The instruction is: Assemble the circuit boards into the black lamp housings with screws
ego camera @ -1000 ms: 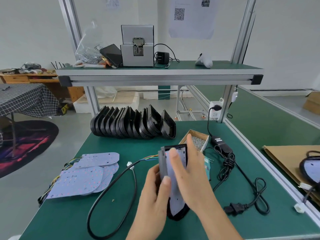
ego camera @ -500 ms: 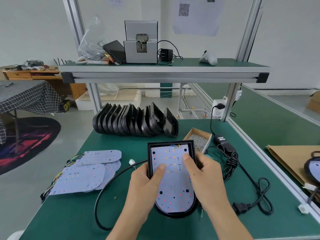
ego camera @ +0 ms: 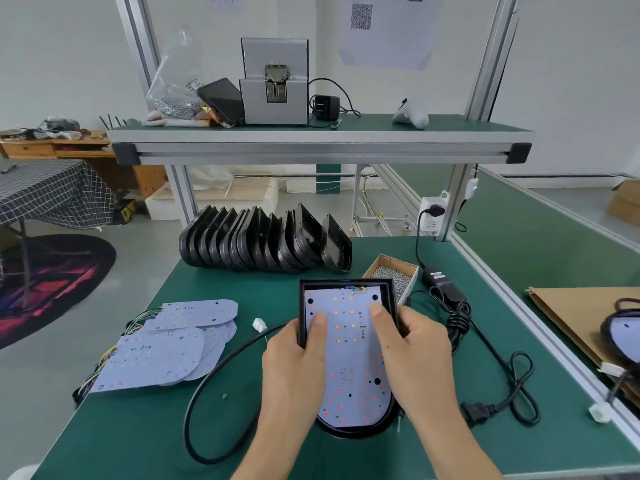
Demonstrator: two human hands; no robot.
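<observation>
**Board seated but unscrewed: where this can slip**

We have a black lamp housing (ego camera: 346, 429) lying flat on the green bench (ego camera: 221, 441), near its front edge, with a white circuit board (ego camera: 349, 344) dropped inside it. Our left hand (ego camera: 298, 362) grasps the housing's left wall, thumb pressing on the board's face; our right hand (ego camera: 412, 355) clamps the right wall the same way, its thumb flat on the board. Neither hand is free.

No screw appears to be in the board yet, so only our thumbs hold it. If we let go unevenly, we judge the board may tip or ride up on one edge and its holes drift off the posts beneath, which we cannot see.

The coloured wires (ego camera: 356, 289) at the board's far edge sit close to the housing wall. Pressing down there could pinch them under the board.

The black cable (ego camera: 221, 362) loops across the bench from the housing's left side. A tug from a forearm could drag the housing askew.

The box of screws (ego camera: 393, 275) stands just beside the housing's far right corner. Reaching for it carelessly could knock it and scatter screws among the tangled power lead (ego camera: 457, 317).

The row of spare housings (ego camera: 263, 244) and the stack of loose boards (ego camera: 166, 348) lie well apart, out of harm.
</observation>
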